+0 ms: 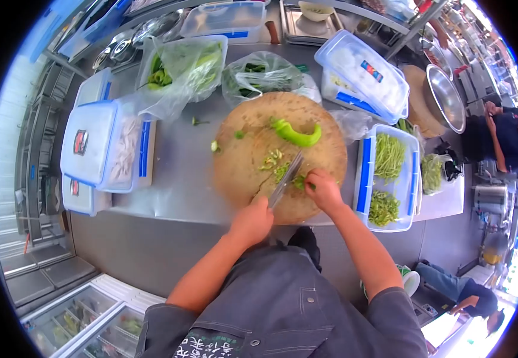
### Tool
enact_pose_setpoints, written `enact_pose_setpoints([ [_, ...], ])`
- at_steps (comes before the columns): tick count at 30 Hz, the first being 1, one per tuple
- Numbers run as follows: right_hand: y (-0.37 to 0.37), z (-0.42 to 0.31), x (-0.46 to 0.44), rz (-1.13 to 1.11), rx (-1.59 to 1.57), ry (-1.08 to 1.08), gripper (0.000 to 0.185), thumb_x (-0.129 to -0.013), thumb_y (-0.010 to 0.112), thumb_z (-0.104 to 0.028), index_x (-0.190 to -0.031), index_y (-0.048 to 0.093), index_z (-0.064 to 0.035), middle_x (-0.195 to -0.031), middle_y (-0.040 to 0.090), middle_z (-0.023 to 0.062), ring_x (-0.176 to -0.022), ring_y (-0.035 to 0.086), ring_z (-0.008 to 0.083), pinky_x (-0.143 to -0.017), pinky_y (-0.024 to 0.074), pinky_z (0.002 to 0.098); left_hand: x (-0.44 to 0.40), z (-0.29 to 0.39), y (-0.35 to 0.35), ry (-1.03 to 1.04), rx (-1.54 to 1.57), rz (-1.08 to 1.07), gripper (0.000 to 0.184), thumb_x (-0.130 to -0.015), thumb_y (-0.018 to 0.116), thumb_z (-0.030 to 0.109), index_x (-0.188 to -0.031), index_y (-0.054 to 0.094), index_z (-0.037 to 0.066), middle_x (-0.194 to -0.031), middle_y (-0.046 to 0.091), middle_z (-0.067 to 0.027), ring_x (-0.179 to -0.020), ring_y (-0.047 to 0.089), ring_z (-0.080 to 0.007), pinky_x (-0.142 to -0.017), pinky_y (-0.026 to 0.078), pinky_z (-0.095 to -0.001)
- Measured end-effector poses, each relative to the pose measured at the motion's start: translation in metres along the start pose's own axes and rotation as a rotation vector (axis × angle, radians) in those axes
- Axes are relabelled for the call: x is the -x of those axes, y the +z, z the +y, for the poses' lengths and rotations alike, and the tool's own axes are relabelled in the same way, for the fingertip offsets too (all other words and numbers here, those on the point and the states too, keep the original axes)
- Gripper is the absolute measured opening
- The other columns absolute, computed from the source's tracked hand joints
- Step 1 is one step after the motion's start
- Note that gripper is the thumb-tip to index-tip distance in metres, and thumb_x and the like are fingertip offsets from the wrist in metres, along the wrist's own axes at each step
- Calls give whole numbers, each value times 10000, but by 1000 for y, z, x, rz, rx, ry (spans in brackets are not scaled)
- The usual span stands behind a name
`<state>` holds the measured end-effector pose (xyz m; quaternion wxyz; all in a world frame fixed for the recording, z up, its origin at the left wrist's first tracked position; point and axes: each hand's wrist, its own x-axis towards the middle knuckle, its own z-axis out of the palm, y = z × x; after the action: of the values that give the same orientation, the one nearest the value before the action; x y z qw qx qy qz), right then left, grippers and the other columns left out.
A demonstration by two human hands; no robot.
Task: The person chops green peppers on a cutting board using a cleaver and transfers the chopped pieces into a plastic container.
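Observation:
My left hand (pixel 253 221) is wrapped round the handle of a knife (pixel 286 180), its blade slanting up and to the right over the round wooden chopping board (pixel 235 173). To the right of the blade, my right hand (pixel 323 190) has its fingers closed on a piece of green pepper (pixel 299 182) against the board. Chopped green bits (pixel 271 159) lie left of the blade. Farther back on the board rests a whole, curved green pepper (pixel 297 135). Small green scraps (pixel 239 135) sit near the board's left side.
Stacked lidded tubs (pixel 92 143) stand at left. Behind the board are plastic bags of green vegetables (pixel 181 68) and a lidded tub (pixel 363 74). At right, a blue-edged container (pixel 411 197) holds cut greens beside a steel bowl (pixel 445 98). Two other people (pixel 503 137) are at the far right.

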<state>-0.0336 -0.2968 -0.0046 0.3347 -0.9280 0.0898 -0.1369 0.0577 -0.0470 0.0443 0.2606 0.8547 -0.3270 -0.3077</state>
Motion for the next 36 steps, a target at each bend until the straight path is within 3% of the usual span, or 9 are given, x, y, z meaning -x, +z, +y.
enact_pose_setpoints([
  [4, -2, 0, -2, -44, 33, 8, 95, -762, 711, -31, -850, 677, -44, -926, 644, 109, -930, 610, 340, -828, 526, 431, 0, 19, -26, -24, 17, -25, 180, -965, 526, 195, -1014, 534, 22, -922, 692, -287, -803, 659, -507, -746, 498, -611],
  [6, -1, 0, 0, -62, 40, 17, 104, -764, 710, -34, -862, 678, -46, -931, 641, 110, -934, 609, 338, -834, 525, 429, 4, 21, -27, 30, -53, 0, 155, -975, 544, 169, -1013, 481, 33, -816, 674, -242, -772, 651, -478, -681, 490, -595],
  [13, -3, -5, -4, -68, 96, 18, 139, -754, 712, -46, -889, 681, -50, -956, 630, 120, -943, 604, 348, -851, 522, 441, 20, 34, -27, 121, -165, 56, 159, -945, 558, 158, -1037, 497, 43, -823, 685, -224, -785, 673, -455, -687, 513, -582],
  [18, -3, -6, 0, -47, 79, 6, 143, -758, 708, -47, -899, 684, -50, -964, 628, 121, -947, 601, 349, -860, 521, 442, 3, 32, -6, 18, -173, -108, 193, -955, 546, 170, -1072, 490, 27, -833, 691, -246, -808, 675, -471, -718, 511, -597],
  [24, -1, 3, 0, -42, 61, -9, 145, -765, 707, -44, -908, 683, -47, -973, 635, 126, -957, 595, 354, -866, 519, 447, 1, 24, -20, 106, -120, -19, 193, -955, 541, 173, -1065, 489, 24, -807, 691, -252, -779, 672, -480, -714, 508, -604],
  [32, 0, 2, 7, -25, 38, -6, 129, -763, 712, -33, -881, 660, -44, -960, 626, 131, -942, 590, 371, -846, 517, 450, -1, 27, 6, 87, -166, -64, 184, -958, 545, 166, -1061, 490, 24, -787, 691, -238, -767, 675, -471, -702, 511, -594],
  [36, 0, 1, 4, -19, 33, -19, 124, -764, 712, -26, -873, 656, -46, -967, 628, 133, -945, 590, 373, -841, 517, 450, -1, 30, -15, 108, -143, -40, 189, -960, 544, 175, -1058, 490, 22, -776, 687, -239, -755, 675, -469, -695, 511, -593],
])
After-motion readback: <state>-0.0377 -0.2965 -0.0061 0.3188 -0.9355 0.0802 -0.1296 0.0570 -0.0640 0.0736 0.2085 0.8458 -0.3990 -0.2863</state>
